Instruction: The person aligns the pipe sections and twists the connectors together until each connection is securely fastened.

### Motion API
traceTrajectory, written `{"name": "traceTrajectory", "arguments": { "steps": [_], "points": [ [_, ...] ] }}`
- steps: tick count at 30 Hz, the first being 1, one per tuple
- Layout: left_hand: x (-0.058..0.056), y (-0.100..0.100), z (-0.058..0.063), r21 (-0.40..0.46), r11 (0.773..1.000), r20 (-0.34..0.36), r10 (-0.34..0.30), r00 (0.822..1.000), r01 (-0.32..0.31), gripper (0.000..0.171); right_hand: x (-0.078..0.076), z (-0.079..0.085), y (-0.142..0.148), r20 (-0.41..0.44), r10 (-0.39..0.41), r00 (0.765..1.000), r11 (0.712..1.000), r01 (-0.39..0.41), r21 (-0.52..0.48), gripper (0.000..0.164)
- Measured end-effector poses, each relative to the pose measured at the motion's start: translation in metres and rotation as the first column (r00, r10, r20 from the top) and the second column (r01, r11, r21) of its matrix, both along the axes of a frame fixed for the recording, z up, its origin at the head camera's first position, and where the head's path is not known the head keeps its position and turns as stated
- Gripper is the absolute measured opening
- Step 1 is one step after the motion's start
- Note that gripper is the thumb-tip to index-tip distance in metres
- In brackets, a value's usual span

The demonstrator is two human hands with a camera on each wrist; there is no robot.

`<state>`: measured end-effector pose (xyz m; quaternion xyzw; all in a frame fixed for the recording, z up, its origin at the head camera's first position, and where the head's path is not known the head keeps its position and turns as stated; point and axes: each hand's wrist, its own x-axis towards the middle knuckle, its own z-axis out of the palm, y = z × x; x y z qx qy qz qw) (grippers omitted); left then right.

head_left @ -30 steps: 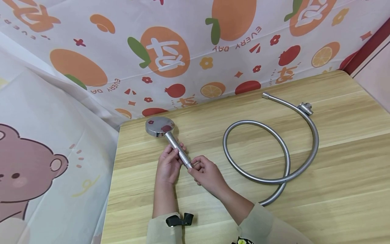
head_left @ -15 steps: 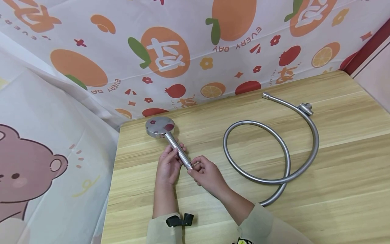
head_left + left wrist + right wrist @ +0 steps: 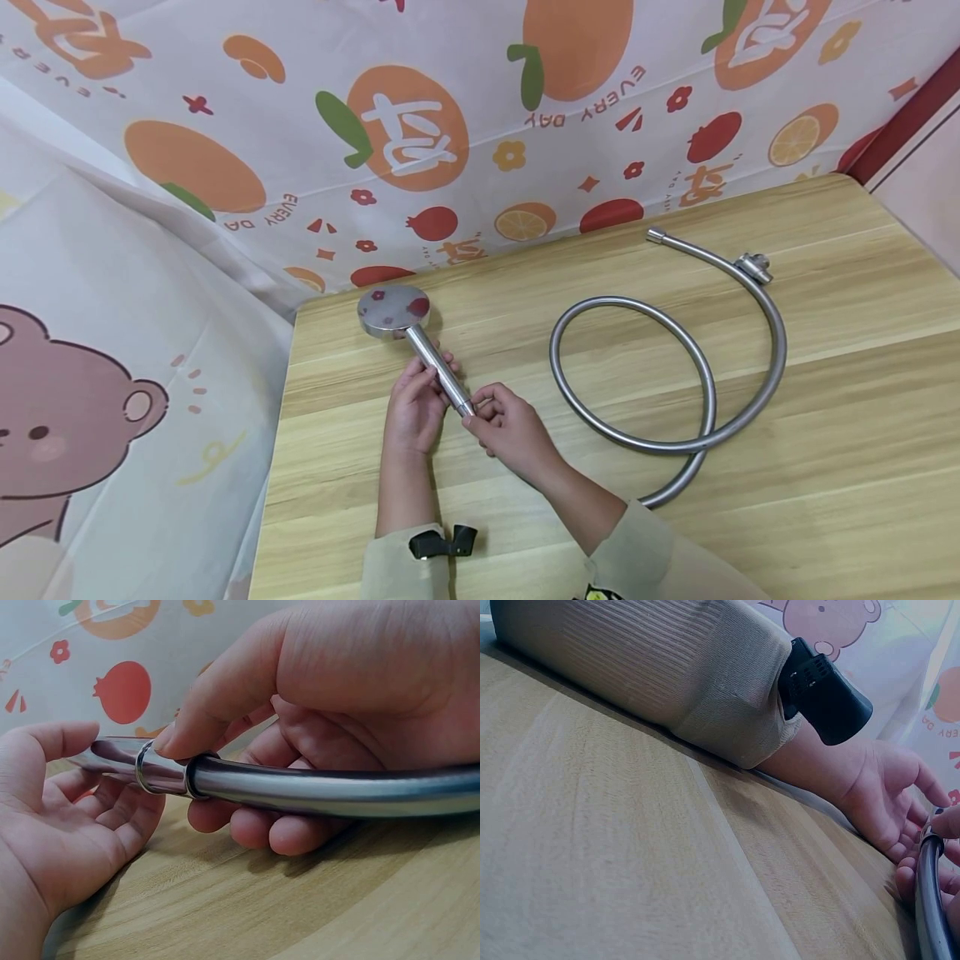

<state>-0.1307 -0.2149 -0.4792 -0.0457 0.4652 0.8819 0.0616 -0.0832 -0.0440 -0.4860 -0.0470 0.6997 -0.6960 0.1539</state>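
Note:
A chrome shower head (image 3: 393, 310) lies at the left of the wooden table, its round face toward the back. My left hand (image 3: 414, 408) holds its handle (image 3: 438, 367) from beneath, thumb along the side. At the handle's lower end, my right hand (image 3: 517, 433) pinches the joint with thumb and fingers. In the left wrist view, a ringed metal collar (image 3: 163, 771) sits under the right thumb, between the handle and the grey shower hose (image 3: 337, 791). The hose runs back through the right palm. In the right wrist view it curves down at the right edge.
The rest of the shower hose (image 3: 780, 350) loops over the table's right half, passing under my right forearm. Its other end (image 3: 655, 235) points toward the back edge. A small metal fitting (image 3: 753, 267) sits by the hose. A fruit-print curtain (image 3: 480, 150) hangs behind the table.
Reflections on the shower head's face have shifted slightly to the right. Both hands stay in the same places, and the hose loop lies as before.

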Motion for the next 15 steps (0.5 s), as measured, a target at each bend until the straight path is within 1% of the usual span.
{"name": "traceTrajectory", "arguments": {
  "steps": [5, 15],
  "points": [
    [0.0003, -0.0008, -0.0001, -0.004, 1.000, -0.016, -0.020, 1.000, 0.020, 0.054, -0.0002, -0.0011, -0.0004, -0.001, -0.001, 1.000, 1.000, 0.001, 0.002, 0.026],
    [-0.0004, -0.0022, -0.0013, 0.000, 1.000, -0.005, -0.027, 1.000, 0.027, 0.056, -0.0002, 0.0006, -0.0003, 0.004, -0.002, 1.000, 1.000, 0.002, -0.009, 0.025]
  ]
}}
